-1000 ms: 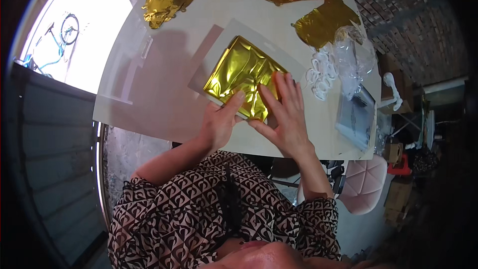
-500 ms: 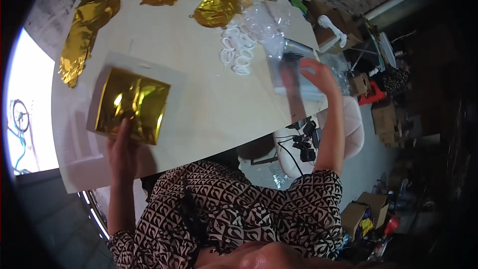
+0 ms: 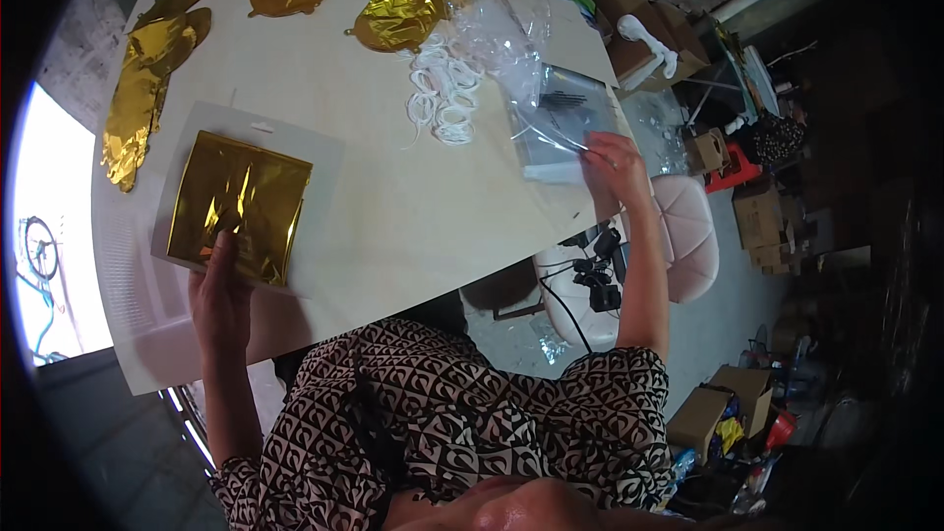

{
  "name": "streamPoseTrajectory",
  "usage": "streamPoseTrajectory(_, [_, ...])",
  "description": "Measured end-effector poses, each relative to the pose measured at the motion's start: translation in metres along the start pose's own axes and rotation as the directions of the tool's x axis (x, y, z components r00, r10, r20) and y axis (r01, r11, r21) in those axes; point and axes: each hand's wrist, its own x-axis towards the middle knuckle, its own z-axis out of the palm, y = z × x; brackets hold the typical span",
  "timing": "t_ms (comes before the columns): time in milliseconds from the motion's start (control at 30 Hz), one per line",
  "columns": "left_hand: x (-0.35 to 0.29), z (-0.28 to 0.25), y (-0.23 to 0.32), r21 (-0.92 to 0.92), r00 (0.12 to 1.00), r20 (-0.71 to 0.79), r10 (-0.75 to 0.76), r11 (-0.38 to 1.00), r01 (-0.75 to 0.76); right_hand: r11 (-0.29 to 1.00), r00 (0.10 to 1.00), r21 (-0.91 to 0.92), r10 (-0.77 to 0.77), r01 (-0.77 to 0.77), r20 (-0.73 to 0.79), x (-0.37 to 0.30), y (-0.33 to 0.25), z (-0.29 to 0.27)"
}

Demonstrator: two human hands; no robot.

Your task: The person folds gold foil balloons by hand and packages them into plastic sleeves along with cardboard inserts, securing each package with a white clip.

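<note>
On the left of the table, my left hand (image 3: 222, 303) grips a folded square of gold foil (image 3: 241, 199), thumb on top and the other fingers hidden underneath. Behind the foil is a pale backing card (image 3: 324, 152) with a hang slot along its upper edge. My right hand (image 3: 618, 165) is closed on the near right edge of a clear plastic bag (image 3: 565, 128), pinched between the fingertips. That bag belongs to a flat pile at the table's right edge, and its film bends up slightly by my fingers.
Coiled white strings (image 3: 444, 88) lie mid-table beside crumpled clear plastic (image 3: 497, 25). Flat gold foil balloons (image 3: 398, 12) cover the far side, with another foil piece (image 3: 138, 108) at far left. A white padded chair (image 3: 683, 236) and cardboard boxes (image 3: 762, 221) stand right of the table.
My right hand has come down onto the clear bags, and its fingers have closed on an edge. The foil and card remain in my left hand, with the card's slot now plainer.
</note>
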Motion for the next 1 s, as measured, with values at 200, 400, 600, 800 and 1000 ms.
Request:
streamPoseTrajectory(200, [0.000, -0.025, 0.005, 0.012, 1.000, 0.020, 0.024, 1.000, -0.024, 0.969, 1.000, 0.244, 0.025, -0.027, 0.012, -0.009, -0.079, -0.070])
streamPoseTrajectory(400, [-0.004, -0.042, 0.033, -0.094, 0.990, -0.055, 0.132, 0.986, -0.136, 0.856, 0.988, 0.495, -0.145, 0.151, -0.050, -0.006, -0.162, -0.083])
streamPoseTrajectory(600, [-0.012, -0.074, 0.044, -0.250, 0.958, -0.116, 0.261, 0.926, -0.283, 0.821, 0.975, 0.536, -0.220, 0.196, -0.019, 0.025, -0.243, 0.008])
streamPoseTrajectory(800, [-0.029, -0.091, 0.045, -0.261, 0.933, -0.194, 0.302, 0.901, -0.346, 0.889, 0.921, 0.262, -0.389, 0.376, 0.000, 0.031, -0.281, 0.079])
streamPoseTrajectory(1000, [-0.038, -0.088, 0.047, -0.151, 0.950, -0.209, 0.231, 0.953, -0.265, 0.775, 0.778, 0.131, -0.627, 0.618, 0.044, 0.041, -0.308, 0.094])
